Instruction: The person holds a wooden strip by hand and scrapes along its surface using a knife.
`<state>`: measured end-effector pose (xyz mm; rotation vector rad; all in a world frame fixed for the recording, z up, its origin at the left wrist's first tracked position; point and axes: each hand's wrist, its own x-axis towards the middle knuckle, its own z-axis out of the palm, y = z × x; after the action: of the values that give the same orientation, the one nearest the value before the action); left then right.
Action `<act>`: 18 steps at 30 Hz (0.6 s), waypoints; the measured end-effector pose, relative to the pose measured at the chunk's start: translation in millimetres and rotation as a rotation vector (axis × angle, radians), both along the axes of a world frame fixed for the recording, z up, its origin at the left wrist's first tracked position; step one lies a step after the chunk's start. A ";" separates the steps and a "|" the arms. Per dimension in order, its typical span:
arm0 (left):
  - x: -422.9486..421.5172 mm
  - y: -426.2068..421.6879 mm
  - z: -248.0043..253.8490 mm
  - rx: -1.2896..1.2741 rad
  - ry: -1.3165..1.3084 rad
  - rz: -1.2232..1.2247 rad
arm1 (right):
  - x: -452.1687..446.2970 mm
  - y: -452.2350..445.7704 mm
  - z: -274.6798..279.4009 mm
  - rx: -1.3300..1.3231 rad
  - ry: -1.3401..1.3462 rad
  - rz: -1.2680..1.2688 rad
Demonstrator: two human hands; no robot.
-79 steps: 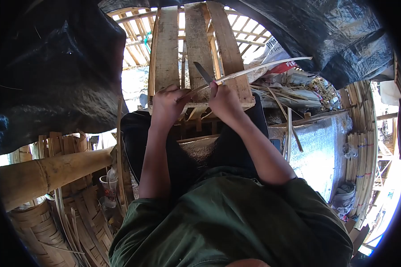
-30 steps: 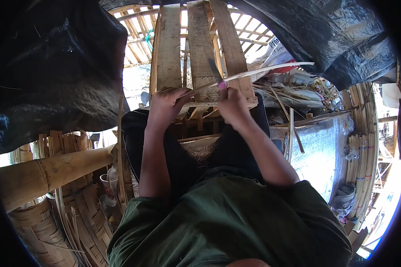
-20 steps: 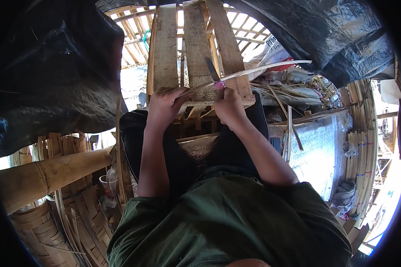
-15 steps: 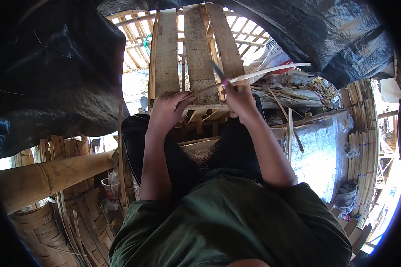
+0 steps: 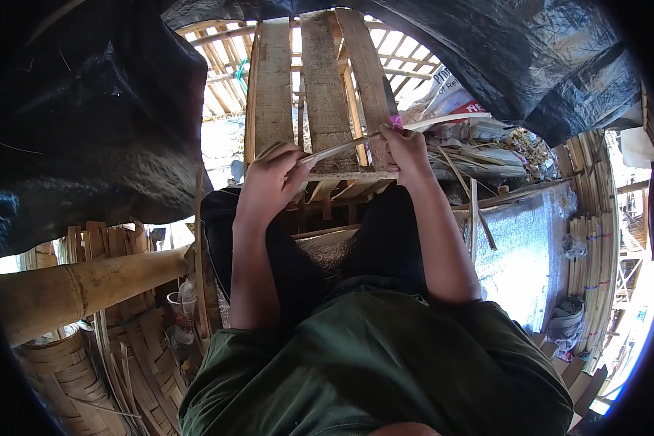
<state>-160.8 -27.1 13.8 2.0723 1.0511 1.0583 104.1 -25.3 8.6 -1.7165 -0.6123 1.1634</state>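
A thin pale strip (image 5: 341, 149) runs across above the slatted wooden bench (image 5: 328, 109). Near the bench's left front corner, my left hand (image 5: 275, 173) is closed on the strip's left end. My right hand (image 5: 407, 152) is closed round the handle of a knife (image 5: 396, 122) at the bench's right side, with the strip passing by its fingers. Pink shows on the knife by the thumb, and its dark blade points up and away, hard to make out against the board. The strip's free end reaches past my right hand toward the black sheet.
Black plastic sheeting (image 5: 94, 123) hangs at the left and more at the upper right. A thick bamboo pole (image 5: 102, 287) lies at the left, near a plastic cup (image 5: 180, 312). Loose strips (image 5: 472, 156) and a silvery sheet (image 5: 519, 247) are at the right.
My right hand has moved right along the strip with the knife, away from my left hand. My left hand has stayed nearly in place, its grip slightly turned.
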 end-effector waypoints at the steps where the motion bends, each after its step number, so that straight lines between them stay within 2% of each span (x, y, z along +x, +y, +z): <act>1: -1.7 1.4 -2.8 0.096 0.031 -0.004 | -1.8 -3.6 3.3 0.001 0.002 0.001; 3: -4.6 2.7 -8.5 0.097 0.041 0.003 | -8.9 -17.2 13.2 -0.074 0.165 -0.022; 4: -5.6 3.3 -11.2 0.096 0.048 0.007 | -5.4 -20.9 11.9 -0.074 0.166 -0.020; 6: -10.6 6.4 -16.2 0.103 0.090 0.002 | 12.9 -29.8 7.7 -0.156 0.167 0.154; 8: -9.9 7.1 -21.4 0.107 0.129 -0.003 | 17.3 -30.6 11.1 -0.152 0.115 0.094; 10: -4.3 9.8 -24.9 0.138 0.142 -0.020 | 5.9 -32.8 13.4 -0.270 -0.268 0.103; 12: 1.0 10.0 -31.4 0.160 0.106 -0.040 | -42.6 -51.1 11.3 -0.122 -0.326 0.232; 15: 2.7 11.9 -39.0 0.202 0.064 -0.073 | -42.4 -52.5 18.2 -0.150 -0.208 0.256; 17: 1.2 14.5 -38.5 0.230 0.058 -0.074 | -1.5 -38.5 8.9 -0.180 -0.014 0.155; 18: 2.3 13.3 -38.3 0.200 0.061 -0.046 | 16.3 -33.8 1.4 -0.198 -0.053 0.104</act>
<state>-158.5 -13.9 -24.5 2.2891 0.9546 1.1235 120.3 -59.2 10.0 -1.9065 -0.6427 1.2899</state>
